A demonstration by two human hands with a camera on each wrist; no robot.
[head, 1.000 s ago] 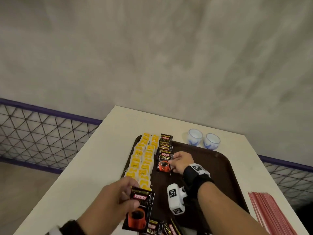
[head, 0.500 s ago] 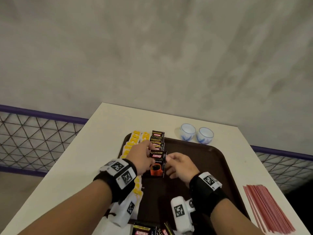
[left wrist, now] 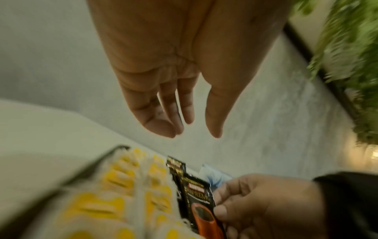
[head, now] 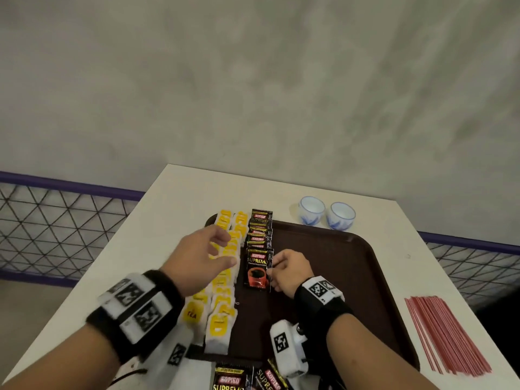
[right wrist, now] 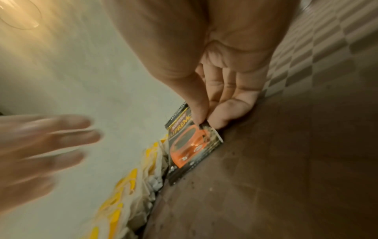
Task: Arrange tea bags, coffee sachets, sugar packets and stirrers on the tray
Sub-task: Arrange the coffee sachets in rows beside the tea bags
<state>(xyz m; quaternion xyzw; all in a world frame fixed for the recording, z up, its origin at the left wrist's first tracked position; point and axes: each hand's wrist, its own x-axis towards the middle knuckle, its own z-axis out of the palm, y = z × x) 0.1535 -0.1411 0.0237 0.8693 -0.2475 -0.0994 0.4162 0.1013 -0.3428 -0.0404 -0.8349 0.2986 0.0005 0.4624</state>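
A dark brown tray (head: 351, 266) lies on the white table. Two rows of yellow tea bags (head: 222, 302) run along its left side, and a row of black coffee sachets (head: 260, 229) overlaps beside them. My right hand (head: 284, 270) pinches the right edge of the nearest coffee sachet (head: 257, 270), thumb and fingertip on it (right wrist: 194, 139), and the sachet lies flat on the tray. Above the tea bags hovers my left hand (head: 208, 254), fingers relaxed and empty (left wrist: 180, 113). More coffee sachets (head: 242, 377) lie at the tray's near edge. Red stirrers (head: 444, 333) lie on the table to the right.
Two small blue-and-white cups (head: 326, 213) stand on the table behind the tray. The tray's right half (head: 337, 277) is bare. A purple rail with wire mesh (head: 56, 220) runs past the table's left side and a grey wall stands behind it.
My left hand carried a coffee sachet up to the row and let go of it. It now hovers empty over the tea bags. My right hand stays at the sachet's right edge.
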